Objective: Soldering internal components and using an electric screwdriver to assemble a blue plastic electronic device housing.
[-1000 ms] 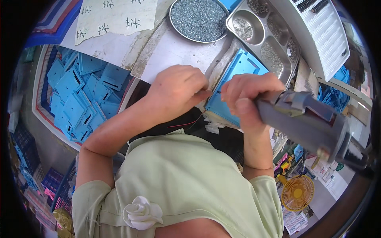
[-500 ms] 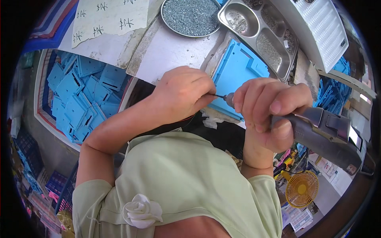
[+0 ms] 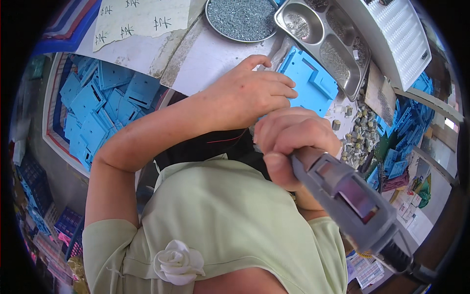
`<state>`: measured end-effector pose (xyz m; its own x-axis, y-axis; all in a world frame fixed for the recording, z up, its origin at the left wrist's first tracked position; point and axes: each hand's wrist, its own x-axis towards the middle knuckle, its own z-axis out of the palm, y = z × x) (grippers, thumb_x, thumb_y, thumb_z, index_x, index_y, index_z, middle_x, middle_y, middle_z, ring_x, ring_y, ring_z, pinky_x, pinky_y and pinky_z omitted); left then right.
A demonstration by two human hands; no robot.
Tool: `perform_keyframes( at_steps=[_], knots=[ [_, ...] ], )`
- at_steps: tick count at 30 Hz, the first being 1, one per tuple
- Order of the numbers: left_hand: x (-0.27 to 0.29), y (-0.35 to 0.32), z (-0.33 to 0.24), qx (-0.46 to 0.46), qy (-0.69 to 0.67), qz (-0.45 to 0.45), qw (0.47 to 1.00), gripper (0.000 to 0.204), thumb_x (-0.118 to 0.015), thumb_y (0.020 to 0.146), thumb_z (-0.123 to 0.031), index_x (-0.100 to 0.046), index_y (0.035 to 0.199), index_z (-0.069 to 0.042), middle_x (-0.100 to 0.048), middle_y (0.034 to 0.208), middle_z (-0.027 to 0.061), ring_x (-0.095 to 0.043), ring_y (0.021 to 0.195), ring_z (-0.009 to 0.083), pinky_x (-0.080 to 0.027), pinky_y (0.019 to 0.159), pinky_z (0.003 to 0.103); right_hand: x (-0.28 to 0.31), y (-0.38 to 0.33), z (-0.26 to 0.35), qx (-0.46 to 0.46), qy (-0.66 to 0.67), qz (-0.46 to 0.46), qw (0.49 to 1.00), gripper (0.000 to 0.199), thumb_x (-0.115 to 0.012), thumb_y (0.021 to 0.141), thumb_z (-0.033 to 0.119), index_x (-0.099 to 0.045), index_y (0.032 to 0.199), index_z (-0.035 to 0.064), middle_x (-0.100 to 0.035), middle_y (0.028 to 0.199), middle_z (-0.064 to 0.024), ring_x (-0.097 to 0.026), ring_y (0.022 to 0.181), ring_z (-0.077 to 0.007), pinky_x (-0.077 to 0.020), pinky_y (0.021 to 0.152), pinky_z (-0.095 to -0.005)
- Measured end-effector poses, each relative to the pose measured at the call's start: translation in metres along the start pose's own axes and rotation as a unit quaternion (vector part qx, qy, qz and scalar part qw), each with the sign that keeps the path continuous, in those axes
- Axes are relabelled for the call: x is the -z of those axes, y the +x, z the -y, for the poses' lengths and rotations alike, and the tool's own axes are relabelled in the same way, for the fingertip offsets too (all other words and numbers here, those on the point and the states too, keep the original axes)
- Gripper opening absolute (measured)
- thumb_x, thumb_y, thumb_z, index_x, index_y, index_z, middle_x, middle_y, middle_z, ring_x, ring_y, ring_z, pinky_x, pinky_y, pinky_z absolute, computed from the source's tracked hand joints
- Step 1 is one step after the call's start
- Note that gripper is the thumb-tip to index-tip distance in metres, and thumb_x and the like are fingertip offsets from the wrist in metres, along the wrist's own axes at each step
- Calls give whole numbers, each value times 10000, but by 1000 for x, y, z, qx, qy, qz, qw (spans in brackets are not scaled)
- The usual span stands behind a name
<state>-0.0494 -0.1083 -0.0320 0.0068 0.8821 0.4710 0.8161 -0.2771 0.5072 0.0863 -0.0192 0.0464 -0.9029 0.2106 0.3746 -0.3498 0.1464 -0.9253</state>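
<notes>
My right hand is wrapped around a grey electric screwdriver. The tool's body slants down to the right, and its tip is hidden behind my hands. My left hand reaches over a light blue plastic panel at the table's edge. Its thumb stands apart and its other fingers stretch over the panel's near left part. Nothing shows in those fingers, though their undersides are hidden. Both hands are close together and cover the near end of the panel.
A round tray of small screws stands beyond my left hand. Right of it is a steel compartment tray with small parts. Many small metal pieces lie right of the panel. A bin of blue panels is at left.
The screwdriver has swung down and left, its body now steeper. My left hand has gone from a pinch by the driver's tip to stretched fingers over the panel.
</notes>
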Motion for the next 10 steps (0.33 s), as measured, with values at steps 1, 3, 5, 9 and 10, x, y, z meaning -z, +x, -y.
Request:
perform_keyframes(
  at_steps=[1, 3, 5, 9, 10],
  knots=[
    [-1, 1, 0, -1, -9, -3, 1000, 265, -717, 840, -184, -733, 1102, -145, -687, 1310, -1, -587, 1301, 165, -352, 1100, 492, 1, 0, 0, 0, -8, 0, 1000, 240, -758, 897, 119, -526, 902, 56, -532, 611, -32, -534, 535, -189, -531, 607, -391],
    [-3, 3, 0, -5, -26, -6, 1000, 261, -710, 831, -143, -731, 1092, -138, -688, 1305, 3, -588, 1296, 175, -351, 1098, 496, 5, 1, 3, -25, -12, -1, 1000, 223, -756, 890, 102, -539, 912, 51, -524, 611, -24, -546, 544, -193, -537, 613, -393],
    [2, 7, -1, 6, -26, 15, 1000, 284, -698, 813, -92, -728, 1093, -129, -687, 1304, 23, -590, 1293, 199, -356, 1094, 495, 29, -2, 17, -31, 30, -21, 999, 197, -720, 922, 157, -571, 1000, 55, -534, 638, 2, -545, 572, -165, -529, 629, -390],
    [7, 24, -13, 20, -34, 31, 999, 371, -672, 773, -7, -723, 1123, -116, -681, 1308, 75, -591, 1286, 258, -365, 1089, 497, 94, -9, 42, 116, 73, -73, 988, 322, -600, 993, 332, -587, 1200, 86, -500, 632, 56, -475, 553, -107, -463, 594, -335],
    [1, 34, -18, 13, -51, 19, 998, 385, -677, 777, -17, -720, 1145, -121, -677, 1318, 85, -590, 1287, 261, -362, 1096, 511, 101, -16, 48, 118, 58, -88, 987, 322, -600, 993, 332, -587, 1200, 86, -500, 632, 56, -475, 553, -107, -463, 594, -335]
  ],
)
